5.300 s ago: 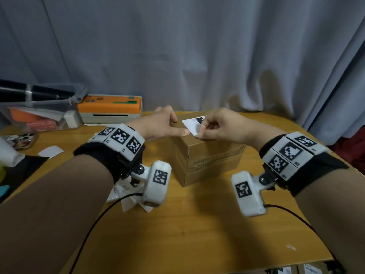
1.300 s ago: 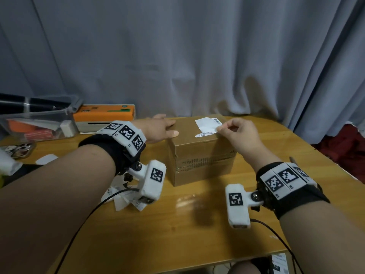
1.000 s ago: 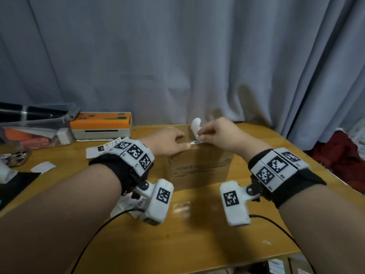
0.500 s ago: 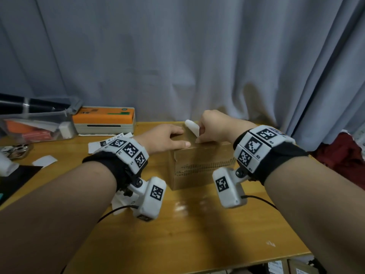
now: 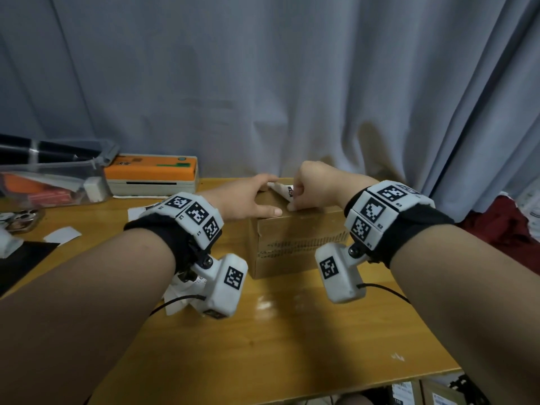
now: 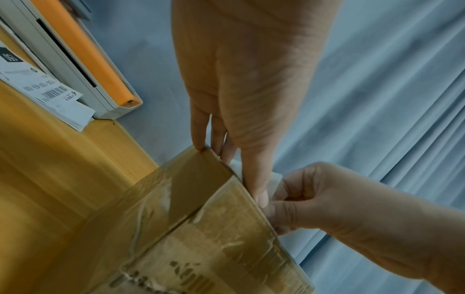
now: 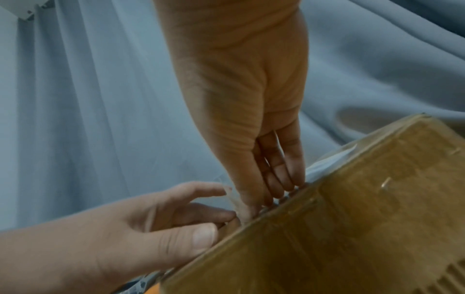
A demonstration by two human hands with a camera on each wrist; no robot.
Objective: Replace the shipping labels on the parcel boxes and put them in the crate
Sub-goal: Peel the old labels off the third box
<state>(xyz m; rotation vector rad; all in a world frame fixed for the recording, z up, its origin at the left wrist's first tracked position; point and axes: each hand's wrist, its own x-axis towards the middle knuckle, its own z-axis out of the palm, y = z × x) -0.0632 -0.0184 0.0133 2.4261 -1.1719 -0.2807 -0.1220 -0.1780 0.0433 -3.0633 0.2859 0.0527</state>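
A brown taped parcel box stands on the wooden table near its far edge. My left hand lies on the box's top left with straight fingers, the thumb along the front edge. My right hand pinches a white shipping label that stands curled up off the box top. In the left wrist view the left hand presses the box at its top edge, and the label shows just behind the thumb. The right wrist view shows the right hand with curled fingers at the box edge.
An orange-topped label printer sits at the back left with printed labels beside it. Further left are a clear plastic bin and a loose label. Paper scraps lie under my left wrist. A grey curtain hangs close behind.
My right hand has pulled the label from the box's right side over to the left, lifting and curling it off the top. The left hand stayed pressed on the box.
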